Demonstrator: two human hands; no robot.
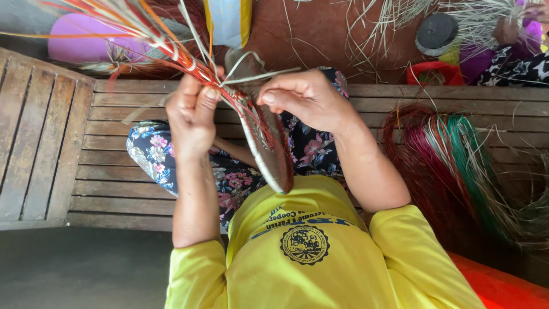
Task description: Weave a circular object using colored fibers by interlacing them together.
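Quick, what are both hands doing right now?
Left hand: closed, gripping the woven piece.
Right hand: closed, pinching a pale strand.

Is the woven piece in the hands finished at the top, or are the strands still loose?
Unfinished: loose strands fan out unwoven from the woven piece, pinched by the left hand and right hand.

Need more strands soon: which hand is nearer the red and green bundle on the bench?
Right. The right hand holds the woven piece left of the bundle; the left hand is farther left, beyond the piece.
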